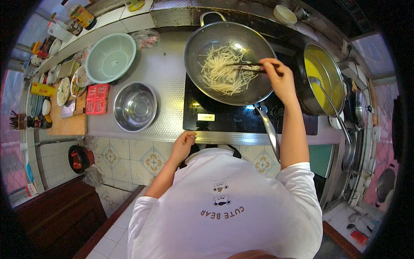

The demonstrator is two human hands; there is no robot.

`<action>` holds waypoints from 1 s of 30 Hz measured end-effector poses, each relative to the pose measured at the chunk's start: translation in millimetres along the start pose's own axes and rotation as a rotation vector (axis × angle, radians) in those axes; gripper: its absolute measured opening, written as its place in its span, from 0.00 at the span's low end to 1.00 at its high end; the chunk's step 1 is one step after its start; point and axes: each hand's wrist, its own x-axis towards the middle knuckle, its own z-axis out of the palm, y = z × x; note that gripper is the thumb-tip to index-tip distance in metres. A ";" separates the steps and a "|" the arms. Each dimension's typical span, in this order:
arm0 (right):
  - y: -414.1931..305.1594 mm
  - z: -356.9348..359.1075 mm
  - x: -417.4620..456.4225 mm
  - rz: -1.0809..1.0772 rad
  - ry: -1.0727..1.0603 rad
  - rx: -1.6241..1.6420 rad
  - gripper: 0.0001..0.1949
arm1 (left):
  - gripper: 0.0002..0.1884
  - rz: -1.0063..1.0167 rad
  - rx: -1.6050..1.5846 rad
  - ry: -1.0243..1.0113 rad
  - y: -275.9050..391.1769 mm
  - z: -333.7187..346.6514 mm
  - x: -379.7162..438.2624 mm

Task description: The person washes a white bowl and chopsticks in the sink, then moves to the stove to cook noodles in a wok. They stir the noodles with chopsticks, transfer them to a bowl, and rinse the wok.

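My right hand (277, 76) grips dark chopsticks (244, 65) over the wok (203, 39). Their far ends reach into a heap of pale thin strips (223, 73), perhaps noodles or shredded vegetable. The wok stands on a black induction cooktop (223, 121), its long metal handle (267, 128) pointing towards me and passing beside my right forearm. My left hand (186, 142) hangs at the counter's front edge, fingers curled, with nothing visible in it.
Right of the wok is a large pot (338, 81) of yellow liquid with a ladle (330, 100) in it. On the left are a steel bowl (136, 106), a pale green basin (111, 58), a red plastic package (97, 98), and a cutting board (79, 121) with a cleaver (68, 109).
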 end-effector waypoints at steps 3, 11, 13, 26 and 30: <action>-11.6 3.5 5.1 -0.008 0.093 -0.201 0.09 | 0.09 0.004 0.003 0.002 0.5 0.4 -1.1; -2.7 -22.7 4.9 0.140 -0.129 -0.087 0.11 | 0.08 0.018 0.003 0.012 2.4 -0.6 -2.3; 3.5 -22.1 10.1 0.168 0.024 -0.149 0.10 | 0.09 -0.011 0.021 -0.002 6.8 0.5 -3.5; 14.4 5.3 15.0 0.142 0.024 0.065 0.12 | 0.09 -0.016 0.024 -0.009 8.1 1.2 -4.7; 5.1 5.4 6.9 0.262 -0.213 0.236 0.12 | 0.09 -0.004 -0.004 0.004 2.1 -0.1 -2.4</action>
